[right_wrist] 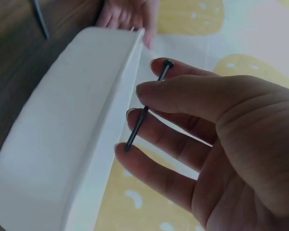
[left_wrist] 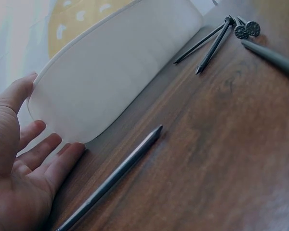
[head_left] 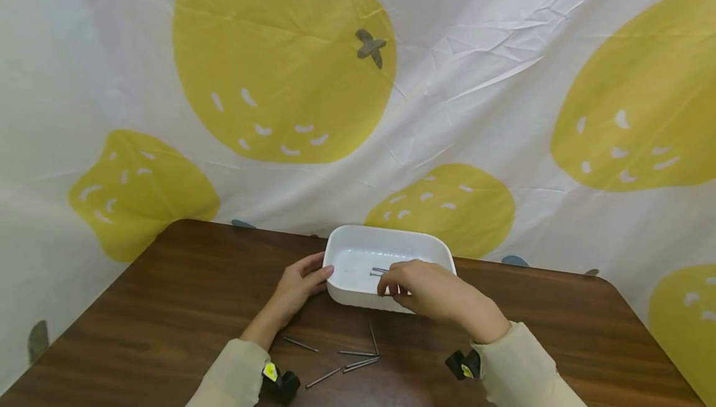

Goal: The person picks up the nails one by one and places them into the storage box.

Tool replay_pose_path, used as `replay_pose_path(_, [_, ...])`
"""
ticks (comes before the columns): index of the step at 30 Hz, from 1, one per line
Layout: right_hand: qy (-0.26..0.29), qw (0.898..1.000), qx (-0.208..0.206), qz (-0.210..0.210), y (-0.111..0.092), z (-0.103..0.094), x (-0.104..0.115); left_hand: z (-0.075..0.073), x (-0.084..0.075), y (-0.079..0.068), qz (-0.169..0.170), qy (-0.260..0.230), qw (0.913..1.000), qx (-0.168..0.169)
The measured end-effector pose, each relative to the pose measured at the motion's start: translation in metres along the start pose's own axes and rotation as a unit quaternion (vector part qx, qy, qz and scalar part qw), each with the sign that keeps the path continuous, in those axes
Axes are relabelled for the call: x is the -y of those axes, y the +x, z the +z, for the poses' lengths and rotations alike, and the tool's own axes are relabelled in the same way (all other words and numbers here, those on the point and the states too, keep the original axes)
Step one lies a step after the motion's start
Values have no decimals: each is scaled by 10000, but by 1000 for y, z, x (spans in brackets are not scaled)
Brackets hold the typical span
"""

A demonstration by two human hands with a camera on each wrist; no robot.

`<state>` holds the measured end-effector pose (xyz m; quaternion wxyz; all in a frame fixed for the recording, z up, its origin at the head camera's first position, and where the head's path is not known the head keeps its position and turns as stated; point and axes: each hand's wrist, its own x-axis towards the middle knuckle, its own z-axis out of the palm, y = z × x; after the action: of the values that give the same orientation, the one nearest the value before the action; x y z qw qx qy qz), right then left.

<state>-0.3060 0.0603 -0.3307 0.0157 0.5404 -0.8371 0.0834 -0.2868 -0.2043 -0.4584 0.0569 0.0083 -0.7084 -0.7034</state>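
Right hand: I'm pinching one steel nail at the near rim of a white rectangular tub | Left hand: I'm gripping its left end | Wooden table: loose nails are lying nearer me | Risk: if that pinch is loosening, the nail may be dropping outside

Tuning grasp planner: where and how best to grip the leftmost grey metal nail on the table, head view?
Probably pinch the thin grey metal nail mid-shank from above, closing across its length: it lies flat on the brown wooden table, apart from the other nails, both long sides free.
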Motion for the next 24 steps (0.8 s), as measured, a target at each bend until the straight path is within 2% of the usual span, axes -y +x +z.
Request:
replay_pose_path(7, [73,9996,81,-247,16,1,-21,1,-1,-1,-3,-23,10000,-10])
replay_pose_path(10, [78,9995,242,-172,22,5,-28,1,-1,0,14,-31,10000,-14])
replay_pose_path(16, [75,9979,575,298,32,17,-40,1,0,1,9,-64,10000,-20])
replay_pose_path(24, [26,9975,693,139,48,34,-48,-1,2,2,-34,17,10000,8])
